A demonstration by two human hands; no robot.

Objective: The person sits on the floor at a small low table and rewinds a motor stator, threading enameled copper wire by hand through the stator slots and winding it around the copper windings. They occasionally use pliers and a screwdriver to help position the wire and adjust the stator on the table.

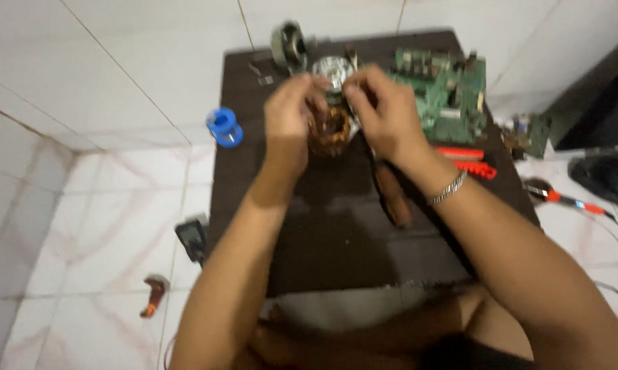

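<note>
My left hand [287,118] and my right hand [383,111] both grip a round motor stator with copper windings [329,130], held just above a dark brown mat [336,233]. The fingers of both hands pinch at its top edge. A shiny metal motor housing [331,70] lies just behind the stator. My right wrist wears a silver bracelet [448,188].
A green circuit board [446,89] lies at the mat's back right, with red tools [470,161] beside it. A brown-handled tool [393,195] lies under my right forearm. A blue spool [224,127], a black meter [191,238] and a grey wheel-like part [287,44] sit to the left and back.
</note>
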